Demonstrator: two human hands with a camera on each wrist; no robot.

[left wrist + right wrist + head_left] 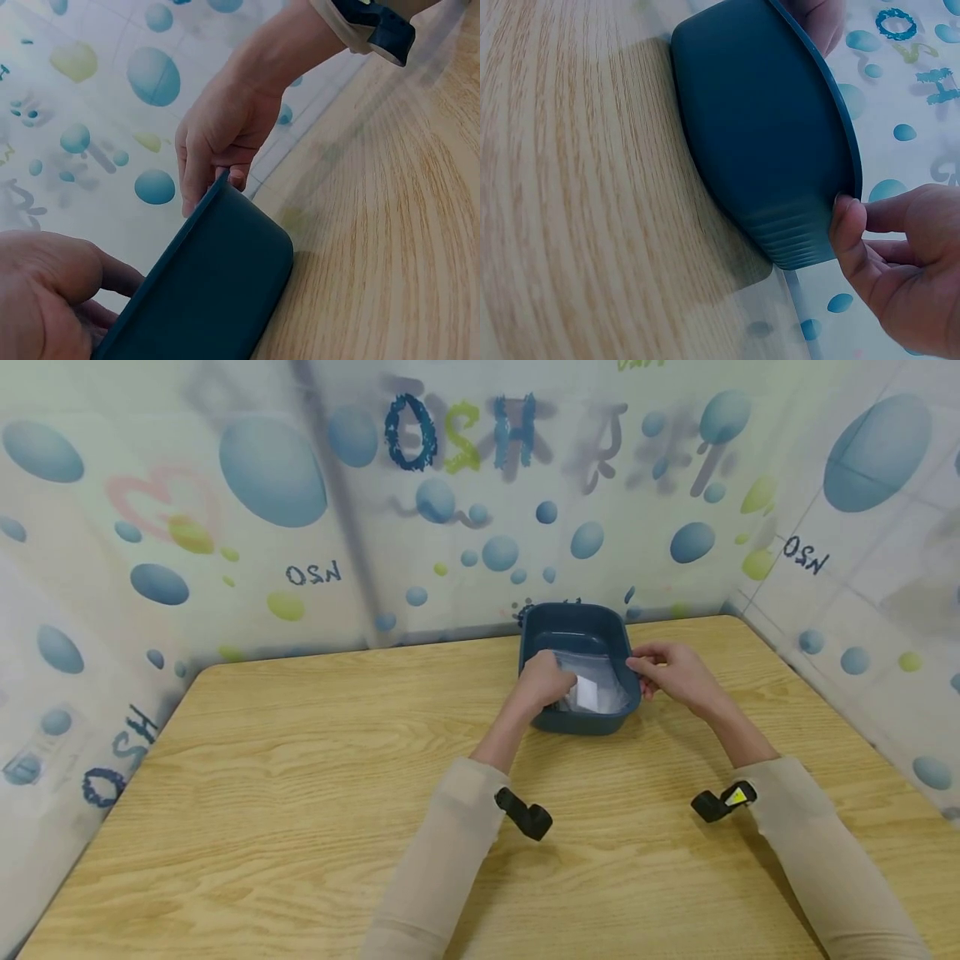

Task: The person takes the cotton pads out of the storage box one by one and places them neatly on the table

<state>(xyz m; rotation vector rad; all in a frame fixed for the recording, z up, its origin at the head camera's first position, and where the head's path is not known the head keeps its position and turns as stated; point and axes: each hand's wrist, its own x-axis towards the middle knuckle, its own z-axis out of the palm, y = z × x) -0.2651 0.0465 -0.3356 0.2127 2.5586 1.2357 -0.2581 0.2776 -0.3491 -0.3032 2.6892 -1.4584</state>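
Observation:
A dark blue plastic bin [577, 724] stands near the back edge of the wooden table. Inside it lies a clear plastic bag [609, 689] with a white label [587, 695]. My left hand [546, 680] reaches over the left rim, its thumb beside the label. In the left wrist view, the fingers of that left hand [52, 296] disappear behind the bin's wall [217, 277], so I cannot tell whether they grip the bag. My right hand [675, 675] pinches the right rim, with thumb outside the wall in the right wrist view, where the right hand [911, 262] shows close.
Wood-grain table [300, 793] spreads in front and to the left of the bin. A patterned backdrop [480, 510] with blue and green dots rises right behind it and along both sides. Small black wrist cameras [525, 814] sit on both beige sleeves [442, 852].

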